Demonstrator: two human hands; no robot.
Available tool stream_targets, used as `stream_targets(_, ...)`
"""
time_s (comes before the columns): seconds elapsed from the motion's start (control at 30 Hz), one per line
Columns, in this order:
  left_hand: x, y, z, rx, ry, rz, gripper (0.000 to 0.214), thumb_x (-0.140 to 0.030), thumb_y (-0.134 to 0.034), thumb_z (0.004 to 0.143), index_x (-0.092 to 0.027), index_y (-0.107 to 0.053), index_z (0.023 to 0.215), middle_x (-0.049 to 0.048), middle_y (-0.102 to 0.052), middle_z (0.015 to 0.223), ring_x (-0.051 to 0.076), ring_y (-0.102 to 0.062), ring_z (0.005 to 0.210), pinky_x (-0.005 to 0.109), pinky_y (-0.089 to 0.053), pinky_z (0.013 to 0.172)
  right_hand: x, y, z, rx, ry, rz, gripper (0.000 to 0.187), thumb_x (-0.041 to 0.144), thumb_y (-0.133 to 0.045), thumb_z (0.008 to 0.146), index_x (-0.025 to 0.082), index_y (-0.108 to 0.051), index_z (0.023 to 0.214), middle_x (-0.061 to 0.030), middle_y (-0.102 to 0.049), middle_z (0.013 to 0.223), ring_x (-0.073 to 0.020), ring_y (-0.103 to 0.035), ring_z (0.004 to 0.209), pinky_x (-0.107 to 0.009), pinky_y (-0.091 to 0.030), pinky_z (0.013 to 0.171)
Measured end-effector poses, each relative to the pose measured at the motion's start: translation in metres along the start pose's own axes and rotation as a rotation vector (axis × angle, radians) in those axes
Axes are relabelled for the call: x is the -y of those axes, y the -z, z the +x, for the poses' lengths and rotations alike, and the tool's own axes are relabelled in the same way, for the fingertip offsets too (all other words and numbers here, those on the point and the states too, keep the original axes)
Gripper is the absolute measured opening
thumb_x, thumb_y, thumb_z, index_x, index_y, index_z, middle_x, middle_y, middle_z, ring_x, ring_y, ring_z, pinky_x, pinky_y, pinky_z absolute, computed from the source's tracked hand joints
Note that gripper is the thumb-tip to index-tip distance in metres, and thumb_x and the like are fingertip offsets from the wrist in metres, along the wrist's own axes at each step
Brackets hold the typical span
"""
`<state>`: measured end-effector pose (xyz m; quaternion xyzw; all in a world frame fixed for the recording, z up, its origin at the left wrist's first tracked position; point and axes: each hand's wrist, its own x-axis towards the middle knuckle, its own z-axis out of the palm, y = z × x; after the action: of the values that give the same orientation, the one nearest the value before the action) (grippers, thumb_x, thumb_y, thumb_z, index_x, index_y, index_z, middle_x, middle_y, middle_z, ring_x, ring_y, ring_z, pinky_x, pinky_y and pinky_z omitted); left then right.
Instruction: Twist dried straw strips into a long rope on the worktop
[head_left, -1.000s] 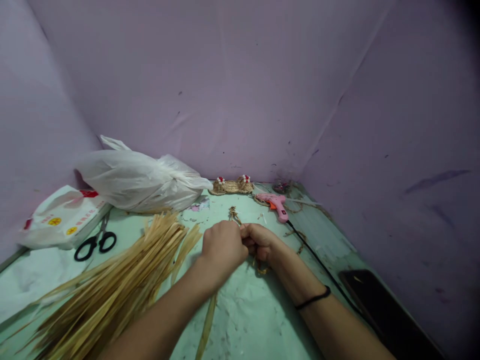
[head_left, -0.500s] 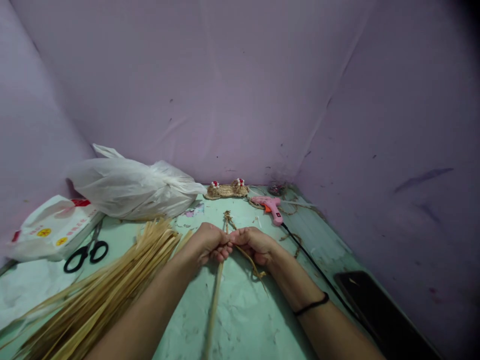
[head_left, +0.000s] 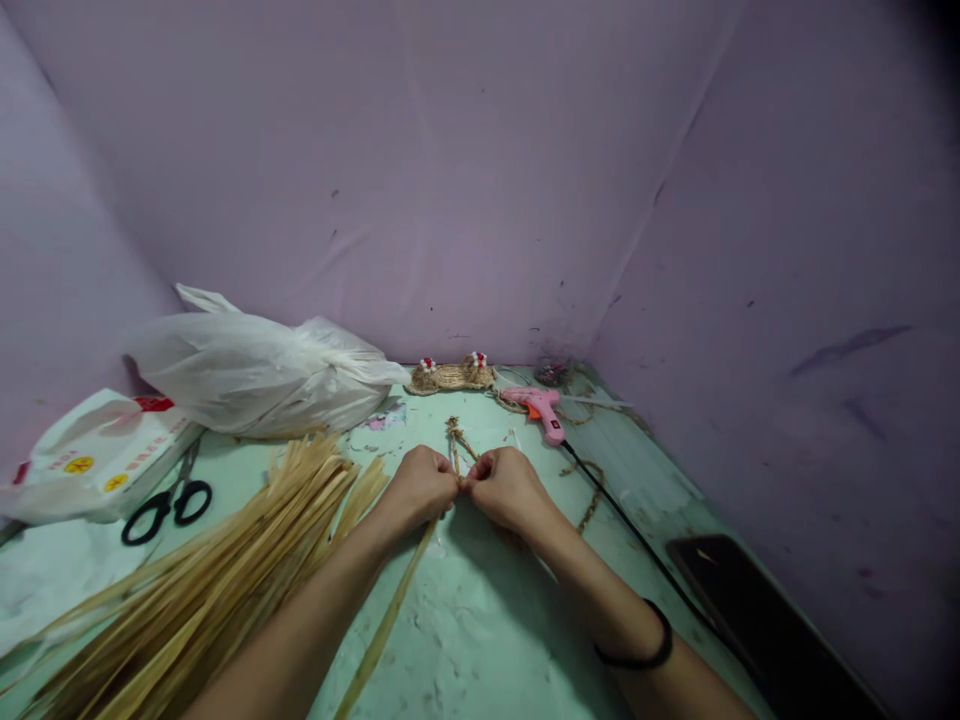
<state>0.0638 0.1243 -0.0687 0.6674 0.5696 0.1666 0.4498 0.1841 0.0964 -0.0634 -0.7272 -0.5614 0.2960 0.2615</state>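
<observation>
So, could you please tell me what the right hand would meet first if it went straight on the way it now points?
The right hand would probably meet the left hand first, close beside it; whether they touch is hard to tell.

You work in dim light — soft shadow spreads under your right hand (head_left: pixel 510 490), nearside of the glue gun (head_left: pixel 551 418).
</observation>
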Motion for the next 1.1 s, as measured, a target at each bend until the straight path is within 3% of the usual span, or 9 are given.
stream_targets(0.17,-0.003,-0.002,-0.002,-0.018,0.034,-0.037,0.014,-0.011,-0.043,0.053,-0.014,-0.049,0.041,-0.0028,-0.038,0.030,0.007,-0.032,0.030,0.020,-0.020,0.036,0.005,0.006,-0.006,0.084,-0.030,-0.048,0.011,0.023,-0.060,0.053,0.012,-0.063,0.053,-0.0004,-0.046,0.040,-0.0086,-0.038,0.043,-0.022,-0.020,0.042)
stream_targets(0.27,-0.008,-0.001,-0.005,-0.015,0.144,-0.146,0.016,-0.010,-0.041,0.052,-0.015,-0.043,0.037,-0.0035,-0.031,0.026,0.007,-0.027,0.028,0.021,-0.016,0.035,0.009,0.004,-0.011,0.118,0.041,-0.038,0.012,0.022,-0.059,0.053,0.011,-0.064,0.053,0.0001,-0.044,0.040,-0.0078,-0.037,0.043,-0.022,-0.019,0.043)
stream_targets(0.37,-0.010,0.005,-0.007,0.038,0.199,-0.234,0.017,-0.012,-0.041,0.052,-0.016,-0.040,0.036,-0.0037,-0.029,0.025,0.006,-0.024,0.027,0.021,-0.013,0.035,0.017,0.002,-0.019,0.070,0.146,-0.100,0.009,0.018,-0.057,0.054,0.013,-0.064,0.051,-0.0014,-0.046,0.041,-0.0083,-0.036,0.044,-0.023,-0.019,0.044)
stream_targets(0.5,-0.004,0.015,-0.004,0.123,0.130,-0.236,0.007,-0.016,-0.048,0.050,-0.013,-0.049,0.044,-0.0020,-0.041,0.035,0.005,-0.030,0.032,0.020,-0.014,0.035,0.020,0.004,-0.023,0.102,0.224,-0.138,0.013,0.018,-0.054,0.059,0.015,-0.066,0.055,-0.0025,-0.053,0.047,-0.0096,-0.039,0.047,-0.023,-0.021,0.045)
stream_targets(0.6,0.000,0.020,-0.002,0.179,0.080,-0.261,0.006,-0.017,-0.050,0.048,-0.012,-0.049,0.046,-0.0023,-0.043,0.038,0.004,-0.029,0.032,0.019,-0.014,0.035,0.013,0.010,-0.018,0.238,0.246,-0.055,0.013,0.018,-0.053,0.060,0.014,-0.064,0.055,-0.0003,-0.052,0.047,-0.0081,-0.038,0.045,-0.021,-0.022,0.044)
stream_targets(0.67,0.001,0.022,-0.001,0.199,0.090,-0.295,0.007,-0.019,-0.050,0.049,-0.013,-0.049,0.047,-0.0035,-0.041,0.037,0.003,-0.026,0.031,0.018,-0.012,0.035,0.007,0.014,-0.012,0.301,0.183,0.057,0.011,0.018,-0.054,0.060,0.014,-0.063,0.055,0.0009,-0.050,0.046,-0.0072,-0.037,0.044,-0.020,-0.023,0.043)
stream_targets(0.8,0.000,0.024,-0.002,0.235,0.086,-0.382,0.009,-0.021,-0.052,0.049,-0.012,-0.051,0.051,-0.0040,-0.043,0.040,0.001,-0.022,0.029,0.018,-0.010,0.033,0.006,0.018,-0.002,0.142,-0.007,0.419,0.005,0.014,-0.054,0.061,0.013,-0.059,0.062,0.0015,-0.052,0.052,-0.0073,-0.043,0.047,-0.018,-0.031,0.046)
stream_targets(0.93,0.000,0.025,-0.001,0.242,0.057,-0.400,0.005,-0.017,-0.048,0.048,-0.013,-0.049,0.050,-0.0038,-0.043,0.040,0.002,-0.023,0.028,0.019,-0.010,0.033,0.016,0.014,-0.006,0.409,-0.221,0.797,0.010,0.007,-0.047,0.064,0.014,-0.053,0.066,0.0010,-0.053,0.054,-0.0082,-0.048,0.048,-0.020,-0.038,0.049)
stream_targets(1.1,0.005,0.023,0.002,0.253,0.022,-0.358,0.004,-0.017,-0.049,0.049,-0.013,-0.048,0.049,-0.0041,-0.042,0.040,0.002,-0.024,0.030,0.018,-0.011,0.035,0.018,0.007,-0.009,0.428,-0.246,0.693,0.011,0.010,-0.048,0.067,0.014,-0.047,0.056,0.0072,-0.034,0.038,-0.0021,-0.023,0.031,-0.016,-0.015,0.033)
